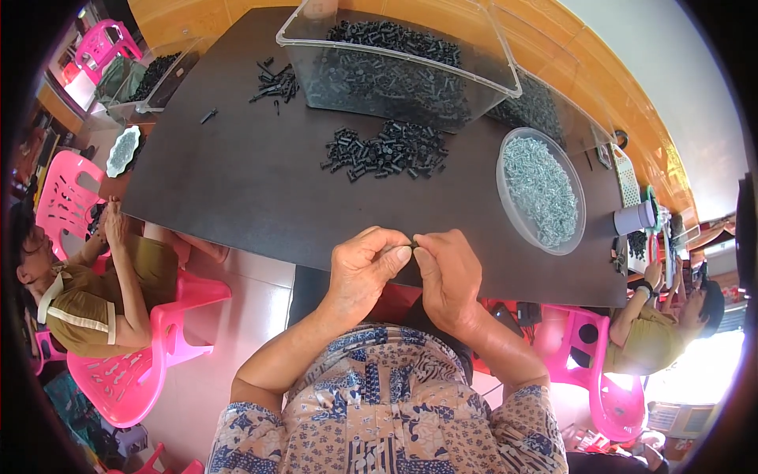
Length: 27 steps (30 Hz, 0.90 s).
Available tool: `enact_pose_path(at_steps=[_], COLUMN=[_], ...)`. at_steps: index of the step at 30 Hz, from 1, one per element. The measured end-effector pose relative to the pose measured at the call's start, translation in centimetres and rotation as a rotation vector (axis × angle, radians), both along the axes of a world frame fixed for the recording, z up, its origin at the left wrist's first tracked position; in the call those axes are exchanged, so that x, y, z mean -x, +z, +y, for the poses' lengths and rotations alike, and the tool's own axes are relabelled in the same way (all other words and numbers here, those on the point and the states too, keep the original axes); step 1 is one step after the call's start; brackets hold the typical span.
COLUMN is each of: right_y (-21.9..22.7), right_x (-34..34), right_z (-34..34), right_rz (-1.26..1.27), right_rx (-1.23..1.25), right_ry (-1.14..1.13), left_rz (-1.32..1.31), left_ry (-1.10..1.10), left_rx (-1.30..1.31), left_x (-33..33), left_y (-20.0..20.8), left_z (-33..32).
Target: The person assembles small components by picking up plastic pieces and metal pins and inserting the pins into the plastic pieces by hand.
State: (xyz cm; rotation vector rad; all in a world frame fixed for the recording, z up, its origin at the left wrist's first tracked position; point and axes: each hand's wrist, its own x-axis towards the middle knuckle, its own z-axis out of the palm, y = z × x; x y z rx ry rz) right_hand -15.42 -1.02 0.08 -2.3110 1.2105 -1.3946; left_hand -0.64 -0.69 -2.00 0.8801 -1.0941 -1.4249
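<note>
My left hand (365,268) and my right hand (448,276) meet fingertip to fingertip just past the table's near edge. Both are closed in a pinch on a small dark part (412,246), mostly covered by the thumbs and fingers, so its exact kind cannot be made out. Ahead of them lies a loose pile of small black plastic cylindrical parts (384,148). To the right stands a round translucent tub (500,175) filled with small silvery metal pieces (542,192) that look like screws.
A large clear bin (395,57) of black parts stands at the far side. A smaller black cluster (275,82) lies left of it on the dark table (229,166). People sit on pink chairs (146,355) at left and right. A grey cup (634,218) is at the right edge.
</note>
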Motion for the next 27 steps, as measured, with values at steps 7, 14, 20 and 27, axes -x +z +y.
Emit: enact_pose_path(at_steps=[7, 14, 20, 27], right_y=[-0.2, -0.2, 1.1, 1.6], right_x=[0.3, 0.0, 0.5, 0.7], right_z=[0.2, 0.3, 0.4, 0.3], right_rz=[0.034, -0.044, -0.240, -0.276], right_rx=[0.025, -0.017, -0.477, -0.613], right_ry=[0.017, -0.047, -0.069, -0.057], left_rz=[0.004, -0.161, 0.127, 0.091], left_ry=[0.009, 0.007, -0.087, -0.088], left_rx=[0.052, 0.091, -0.071, -0.083], left_x=[0.2, 0.1, -0.3, -0.5], left_y=[0.3, 0.0, 0.6, -0.1], left_z=[0.3, 0.3, 0.0, 0.0])
